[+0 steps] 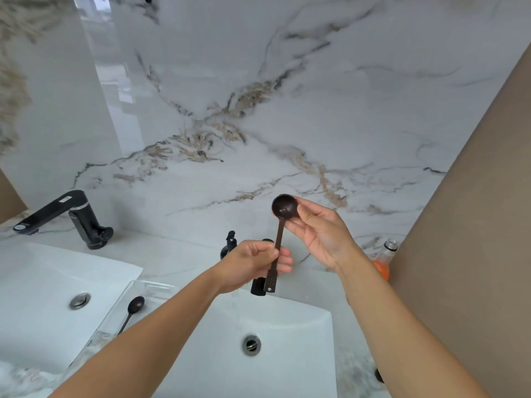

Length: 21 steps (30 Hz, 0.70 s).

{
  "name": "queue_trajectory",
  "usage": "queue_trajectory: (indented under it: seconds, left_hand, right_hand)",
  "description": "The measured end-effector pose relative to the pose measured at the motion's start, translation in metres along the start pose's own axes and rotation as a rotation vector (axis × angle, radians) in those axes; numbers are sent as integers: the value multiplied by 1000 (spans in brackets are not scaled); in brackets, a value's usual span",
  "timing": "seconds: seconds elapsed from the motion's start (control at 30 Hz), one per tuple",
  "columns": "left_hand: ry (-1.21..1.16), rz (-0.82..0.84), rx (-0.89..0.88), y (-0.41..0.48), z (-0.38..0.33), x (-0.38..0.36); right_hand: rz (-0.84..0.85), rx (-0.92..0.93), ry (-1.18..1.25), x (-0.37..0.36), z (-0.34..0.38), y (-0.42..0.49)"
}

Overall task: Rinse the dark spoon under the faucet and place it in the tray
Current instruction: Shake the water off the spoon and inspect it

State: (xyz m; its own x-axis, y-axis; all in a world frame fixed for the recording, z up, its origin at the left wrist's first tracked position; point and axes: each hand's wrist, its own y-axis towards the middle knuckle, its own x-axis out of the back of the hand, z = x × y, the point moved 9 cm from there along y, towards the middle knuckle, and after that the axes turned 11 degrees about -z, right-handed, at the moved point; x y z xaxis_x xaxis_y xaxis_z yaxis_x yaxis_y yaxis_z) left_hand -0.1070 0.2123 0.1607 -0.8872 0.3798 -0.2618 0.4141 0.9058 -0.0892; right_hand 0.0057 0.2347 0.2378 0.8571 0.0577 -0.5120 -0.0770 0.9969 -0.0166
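Observation:
A dark spoon with a round bowl stands upright above the right sink. My left hand grips its handle low down. My right hand touches the bowl with its fingertips from the right. The black faucet of this sink is mostly hidden behind my left hand, and a thin stream of water falls from it. A clear tray sits between the two sinks with a second dark spoon lying in it, partly covered by my left forearm.
A left sink with its own black faucet lies at the left. A black soap pump stands behind my left hand. A bottle with orange liquid stands by the brown panel at the right. A marble wall rises behind.

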Motion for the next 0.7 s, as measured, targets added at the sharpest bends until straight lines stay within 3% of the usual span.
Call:
queue_trajectory:
  seconds: [0.33,0.47,0.6,0.7]
  left_hand:
    - [361,-106,78,-16,46,-7]
    - [438,-169,41,-17,41,-7]
    - [492,-245,32,-25,44,3]
    - [692,-323,-49,-37,51,14]
  right_hand:
    - [-20,5,45,21,2,-8]
    - [57,-32,109,26,-19,-17]
    - [39,-22,-248,37,-57,-30]
    - [19,-43,-439,40,-78,-37]
